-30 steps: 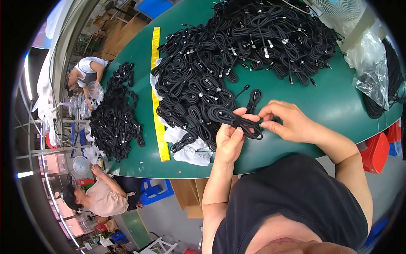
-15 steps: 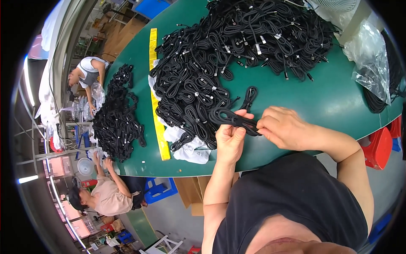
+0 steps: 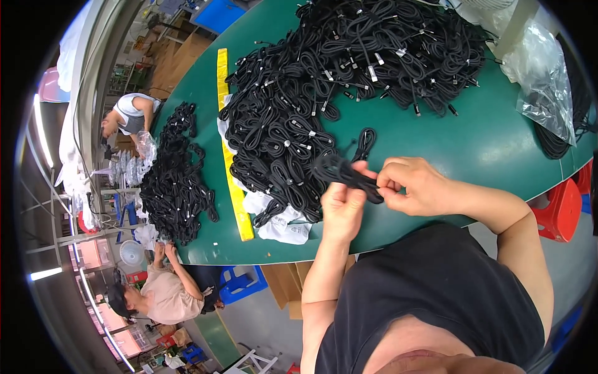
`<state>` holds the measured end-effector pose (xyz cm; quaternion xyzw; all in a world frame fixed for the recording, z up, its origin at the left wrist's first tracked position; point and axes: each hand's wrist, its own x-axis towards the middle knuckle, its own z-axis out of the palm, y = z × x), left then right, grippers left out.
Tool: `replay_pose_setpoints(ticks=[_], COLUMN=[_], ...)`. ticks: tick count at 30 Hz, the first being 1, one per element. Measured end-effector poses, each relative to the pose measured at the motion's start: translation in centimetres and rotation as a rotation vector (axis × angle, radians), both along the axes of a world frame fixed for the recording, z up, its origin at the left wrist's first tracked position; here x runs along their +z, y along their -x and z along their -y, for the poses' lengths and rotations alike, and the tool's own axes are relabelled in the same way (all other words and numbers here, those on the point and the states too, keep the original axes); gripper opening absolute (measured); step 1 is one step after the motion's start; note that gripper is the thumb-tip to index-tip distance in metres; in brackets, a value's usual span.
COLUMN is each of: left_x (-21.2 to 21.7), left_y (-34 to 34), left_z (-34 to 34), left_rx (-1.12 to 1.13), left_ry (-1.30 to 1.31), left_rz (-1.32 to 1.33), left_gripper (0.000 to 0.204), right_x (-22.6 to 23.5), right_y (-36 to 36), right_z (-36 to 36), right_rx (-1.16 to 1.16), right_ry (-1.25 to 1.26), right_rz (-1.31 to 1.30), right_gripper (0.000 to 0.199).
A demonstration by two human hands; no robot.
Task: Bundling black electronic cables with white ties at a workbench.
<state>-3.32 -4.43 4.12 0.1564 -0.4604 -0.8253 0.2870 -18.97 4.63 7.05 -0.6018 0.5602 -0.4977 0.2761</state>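
Observation:
My left hand (image 3: 342, 209) grips a coiled black cable bundle (image 3: 339, 171) above the near edge of the green table (image 3: 498, 149). My right hand (image 3: 414, 184) pinches the bundle's right end with its fingertips, close against my left thumb. A loose cable loop (image 3: 364, 142) lies on the table just beyond my hands. Directly behind is a big heap of coiled black cables (image 3: 280, 143), and a second, looser heap of black cables (image 3: 386, 50) fills the far side.
A yellow strip (image 3: 232, 168) runs along the heap's left side, with white bags (image 3: 283, 227) under it. Another cable pile (image 3: 174, 177) lies at the left end, where two other people (image 3: 165, 293) work. Clear plastic bags (image 3: 542, 75) lie at right; a red stool (image 3: 560, 206) stands by the table.
The bundle has turned from lying across both hands to being held more upright in my left hand. My right hand has moved closer in against it.

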Motion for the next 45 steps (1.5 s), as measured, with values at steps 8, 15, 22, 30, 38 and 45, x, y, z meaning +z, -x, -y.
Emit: replay_pose_setpoints(ticks=[8,15,22,30,38,45], left_x=[0.4,0.7,1.2,1.2,0.9,1.3], left_y=[-0.4,-0.3,-0.3,-0.2,-1.5,-1.3], left_z=[0.3,-0.1,-0.3,-0.6,0.5,2.5], left_rx=[-0.039,-0.356,-0.323,-0.313,-0.311,-0.011], left_ry=[-0.003,0.017,-0.204,-0.213,-0.221,-0.018], left_rz=[0.071,0.084,0.086,0.027,0.096,-0.038], left_gripper=[0.041,0.042,0.035,0.037,0.037,0.060], right_x=[2.7,2.4,2.8,1.1,3.4,0.8], right_y=[1.8,2.7,1.8,2.0,3.0,2.4], right_z=[1.1,2.2,1.4,1.1,1.8,1.5], right_rx=[-0.110,-0.051,-0.039,-0.194,-0.052,0.047], right_ry=[0.278,0.447,0.420,0.369,0.403,0.420], right_rz=[-0.326,-0.625,-0.524,-0.525,-0.748,-0.546], right_gripper=[0.023,0.018,0.016,0.013,0.032,0.030])
